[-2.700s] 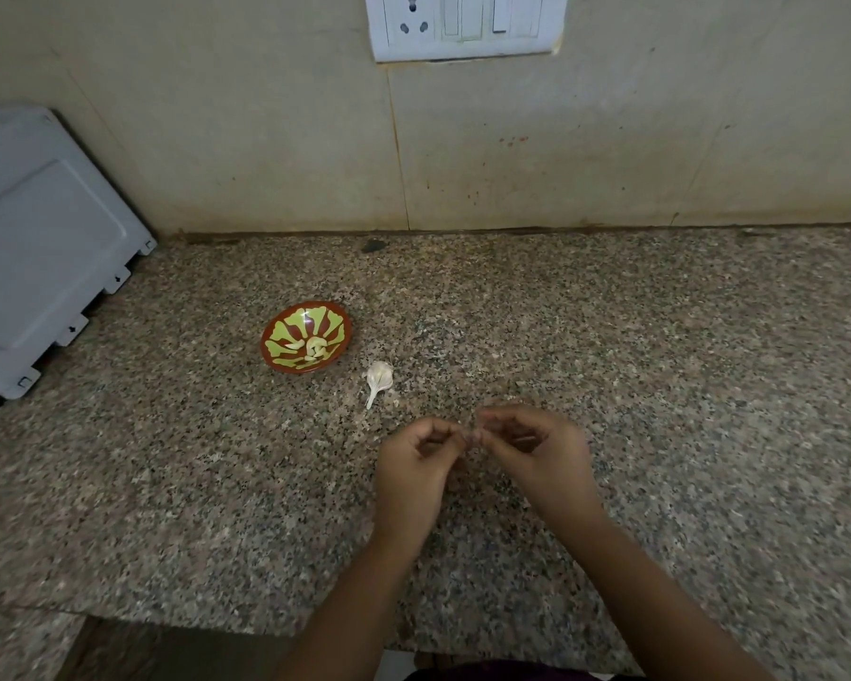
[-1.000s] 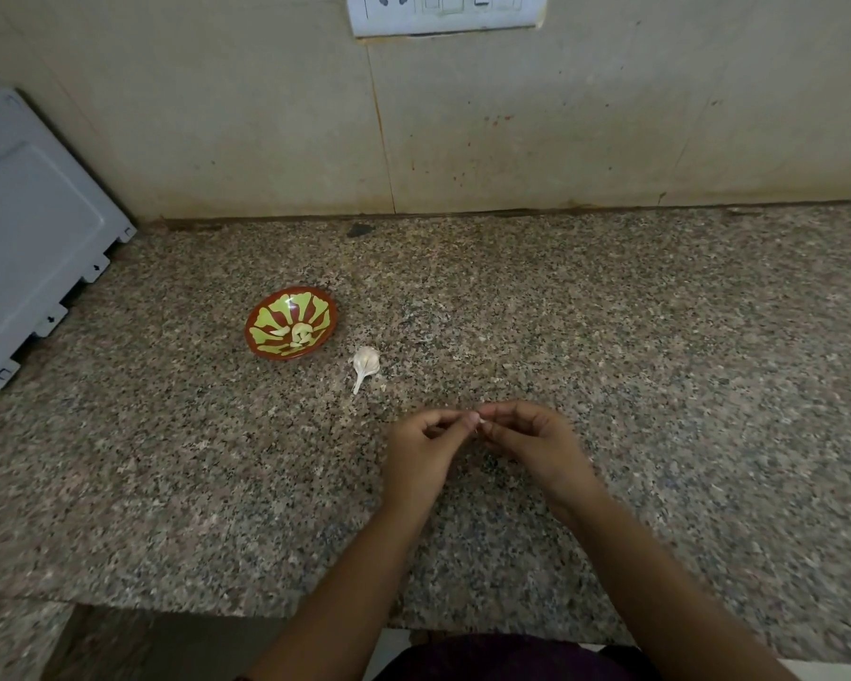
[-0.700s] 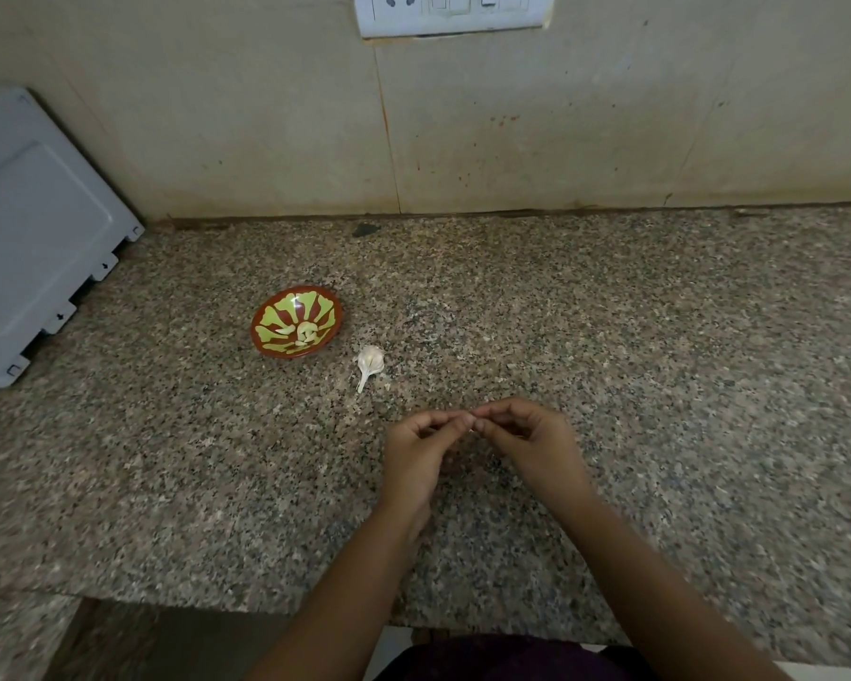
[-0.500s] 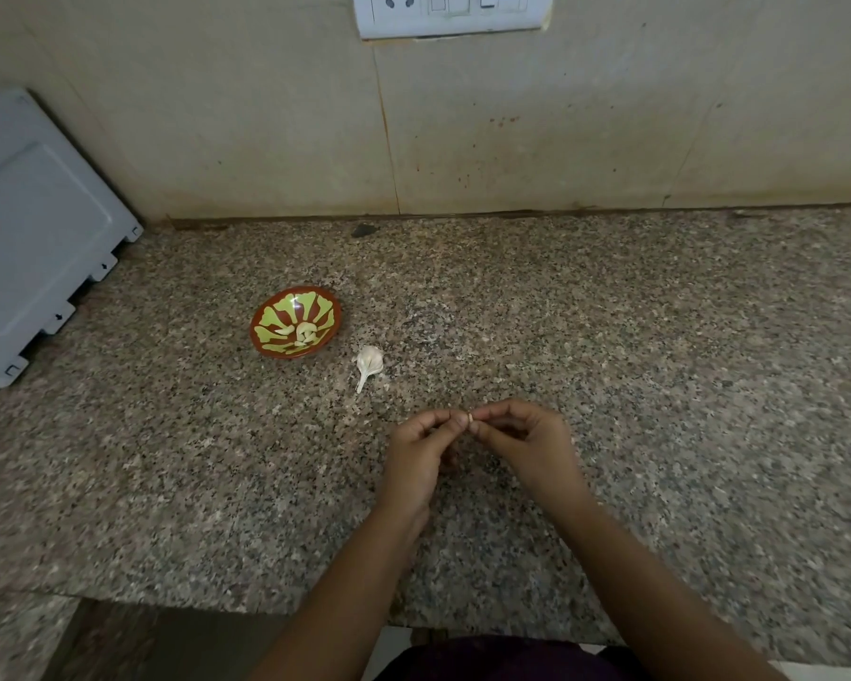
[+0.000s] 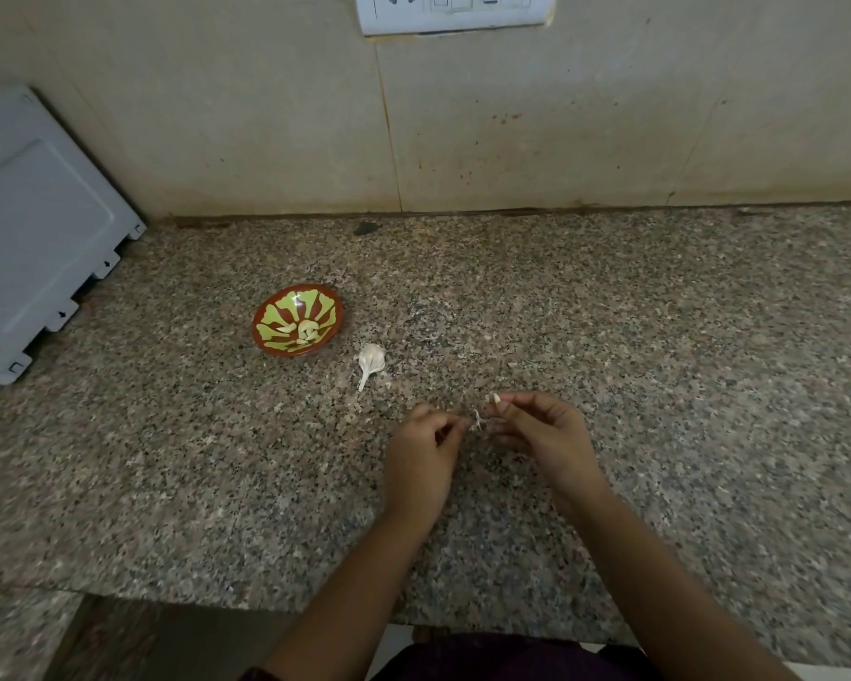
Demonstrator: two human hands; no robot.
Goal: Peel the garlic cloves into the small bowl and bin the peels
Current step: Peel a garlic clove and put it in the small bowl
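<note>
Peeled cloves (image 5: 308, 331) lie in the small bowl (image 5: 275, 313); the left hand (image 5: 423, 454) pinches peel (image 5: 477, 421) off the clove (image 5: 492, 398) that the right hand (image 5: 541, 435) pinches, with the garlic bulb remnant (image 5: 370, 358) unpeeled mid-counter.

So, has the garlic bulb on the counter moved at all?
No. The garlic bulb still lies just front-right of the small bowl, as before.

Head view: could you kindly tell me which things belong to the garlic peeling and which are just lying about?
Job: small bowl with peeled cloves; garlic piece on the counter; clove pinched by the right hand; peel pinched by the left hand.
Lying about: grey appliance; switch plate; dark speck by the wall.
</note>
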